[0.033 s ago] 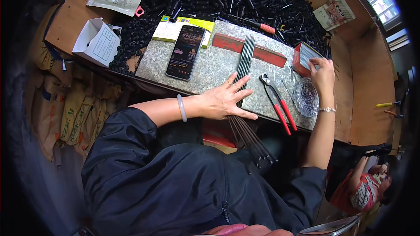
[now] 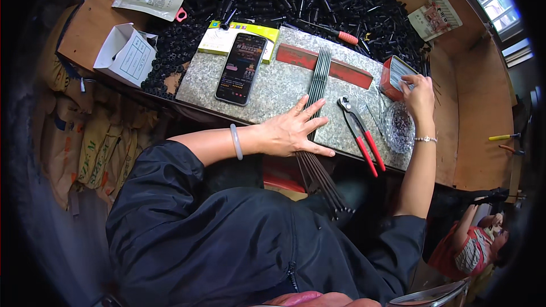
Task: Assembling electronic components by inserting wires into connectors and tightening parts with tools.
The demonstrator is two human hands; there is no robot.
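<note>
My left hand [image 2: 284, 132] lies flat with its fingers spread, pressing down on a bundle of thin dark rods [image 2: 320, 79]. The upper ends of the rods rest across a worn red bar [image 2: 354, 72], while their lower ends stick out past the table edge over my lap. Over at the right, my right hand [image 2: 421, 98] has its fingers bent and drawn together at a red tin [image 2: 385, 83] that holds thin, pale pieces. Whatever is between those fingertips is hidden. Red-handled end-cutting pliers [image 2: 358, 129] lie between my hands, jaws pointing away.
Under the work is a speckled stone slab [image 2: 273, 95]. A phone [image 2: 242, 68] leans on a yellow-green box [image 2: 213, 42]. Beside the tin stands a glass dish [image 2: 392, 136]. A red-handled tool [image 2: 347, 37] lies before heaped black parts [image 2: 273, 0]. Another person [image 2: 472, 244] sits at lower right.
The rods' lower ends have swung slightly left and bunched closer together. My left hand stays put; my right hand has barely moved at the tin.
</note>
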